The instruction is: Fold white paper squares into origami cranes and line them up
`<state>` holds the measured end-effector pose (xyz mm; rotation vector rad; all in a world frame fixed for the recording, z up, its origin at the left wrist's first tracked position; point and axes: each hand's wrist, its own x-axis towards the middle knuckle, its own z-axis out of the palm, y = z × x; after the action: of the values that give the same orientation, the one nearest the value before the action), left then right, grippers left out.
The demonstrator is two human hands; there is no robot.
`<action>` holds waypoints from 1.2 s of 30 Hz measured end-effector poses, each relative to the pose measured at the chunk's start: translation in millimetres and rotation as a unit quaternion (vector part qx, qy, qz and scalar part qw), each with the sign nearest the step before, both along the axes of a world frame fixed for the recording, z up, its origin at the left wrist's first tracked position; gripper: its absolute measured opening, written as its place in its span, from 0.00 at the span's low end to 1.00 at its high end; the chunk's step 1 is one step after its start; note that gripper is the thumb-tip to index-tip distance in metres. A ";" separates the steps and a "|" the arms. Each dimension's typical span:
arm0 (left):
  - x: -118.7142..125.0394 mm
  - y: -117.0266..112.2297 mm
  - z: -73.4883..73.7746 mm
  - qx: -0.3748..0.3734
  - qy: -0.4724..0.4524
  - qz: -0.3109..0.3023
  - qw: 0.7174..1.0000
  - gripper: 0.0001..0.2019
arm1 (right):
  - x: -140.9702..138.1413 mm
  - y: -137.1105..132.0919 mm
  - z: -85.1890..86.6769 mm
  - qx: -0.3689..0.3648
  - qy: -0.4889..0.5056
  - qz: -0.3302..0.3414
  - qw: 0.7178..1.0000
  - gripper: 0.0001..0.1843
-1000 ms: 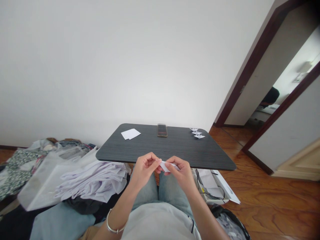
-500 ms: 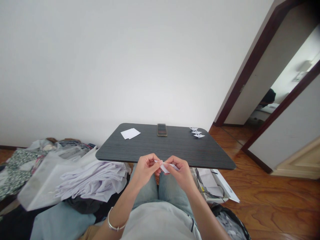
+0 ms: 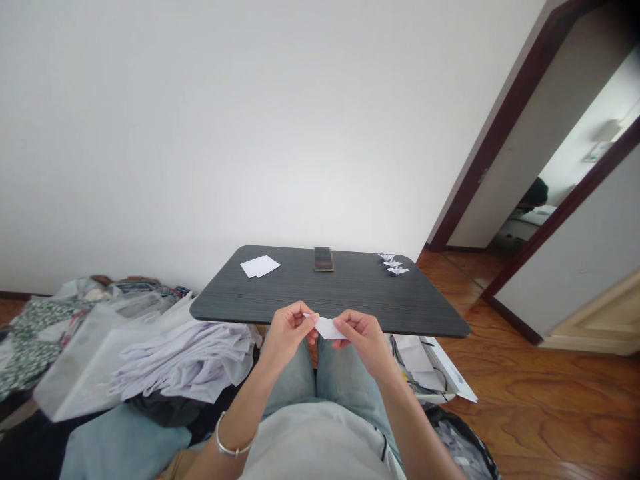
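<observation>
Between my two hands is a small piece of folded white paper [image 3: 327, 328], held just off the near edge of the dark table [image 3: 300, 293]. My left hand [image 3: 291, 330] pinches its left end between thumb and fingers. At the other end, the thumb and fingers of my right hand [image 3: 359, 333] grip the paper. Its middle shows between the fingertips, while both ends are partly covered. White paper sheets [image 3: 260, 266] lie overlapping at the table's back left. Several folded paper cranes [image 3: 395, 265] stand in a row at the back right.
A phone [image 3: 323, 259] lies at the table's back middle, close to the white wall. On the left are piled clothes [image 3: 185, 360] and a translucent plastic bag [image 3: 95, 360]. A white box with papers and cables [image 3: 423, 367] sits under the table's right side, beside a black bag [image 3: 463, 443].
My fingers have moved apart a little, and more of the folded paper shows between them. My left hand has shifted slightly to the left. The table things stay put.
</observation>
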<state>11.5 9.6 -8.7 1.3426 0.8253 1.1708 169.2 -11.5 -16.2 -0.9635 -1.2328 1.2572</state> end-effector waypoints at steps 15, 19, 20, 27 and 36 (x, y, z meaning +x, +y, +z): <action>6.5 -2.0 -2.1 -0.021 0.011 -0.043 0.999 0.15 | -4.1 -1.0 -4.8 0.051 -0.036 -0.011 0.998 0.15; 4.5 -1.3 -2.2 -0.003 0.020 -0.035 0.999 0.14 | -5.0 -1.5 -4.7 0.065 -0.034 -0.012 0.997 0.15; 4.0 -0.9 -2.2 0.004 0.025 -0.031 0.999 0.14 | -4.7 -1.2 -4.6 0.068 -0.034 -0.010 0.997 0.15; 2.1 -1.2 0.0 0.042 0.067 -0.009 0.997 0.13 | -2.4 2.1 -5.5 0.080 -0.061 -0.003 0.995 0.12; 2.0 3.5 -2.7 0.027 0.088 0.013 0.996 0.13 | -2.8 2.6 -10.2 0.083 -0.082 0.019 0.993 0.12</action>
<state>13.5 13.1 -11.4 1.4997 0.9456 1.1114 166.4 -9.0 -26.4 -0.9381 -1.4658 1.1024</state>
